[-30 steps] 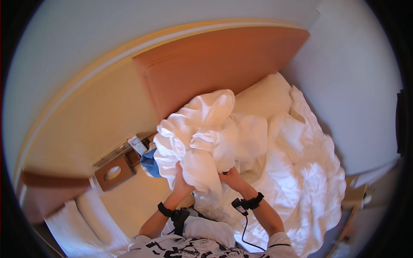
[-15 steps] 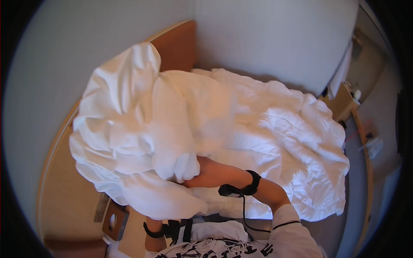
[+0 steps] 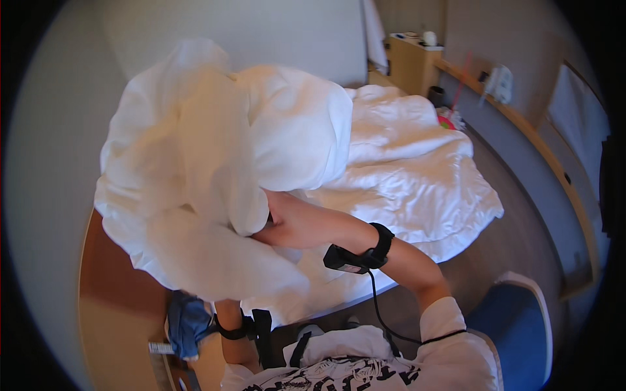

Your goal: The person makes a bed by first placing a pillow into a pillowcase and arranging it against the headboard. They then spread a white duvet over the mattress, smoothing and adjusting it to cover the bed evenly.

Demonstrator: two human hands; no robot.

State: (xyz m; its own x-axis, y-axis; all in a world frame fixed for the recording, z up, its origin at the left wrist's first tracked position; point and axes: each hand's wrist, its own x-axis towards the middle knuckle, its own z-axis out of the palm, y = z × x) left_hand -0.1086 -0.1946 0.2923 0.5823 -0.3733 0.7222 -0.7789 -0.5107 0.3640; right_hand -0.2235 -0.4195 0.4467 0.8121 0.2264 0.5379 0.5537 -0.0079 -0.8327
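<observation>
A big bunched white duvet cover (image 3: 195, 143) is lifted in front of me, its folds hanging over the bed's left side. My right hand (image 3: 274, 225) is closed in its near folds, the fingertips buried in the cloth. The fingers of my left hand are covered by the hanging fabric; only the wrist and forearm (image 3: 236, 348) show below it. Behind the bundle, a shiny, quilted white duvet (image 3: 417, 169) lies rumpled across the bed. Each of my wrists wears a black strap with a small device, and a cable runs from the right one.
A brown headboard (image 3: 117, 254) stands at left, with blue cloth (image 3: 188, 322) near it. At lower right is a blue chair (image 3: 508, 332). A wooden ledge (image 3: 521, 124) follows the right wall, near a cabinet (image 3: 414, 65) and a dark bin (image 3: 435, 96).
My view has swung right, bringing the chair and more floor into sight. Still gripped in my right hand, the duvet cover's right part has bulged outward and its folds have shifted.
</observation>
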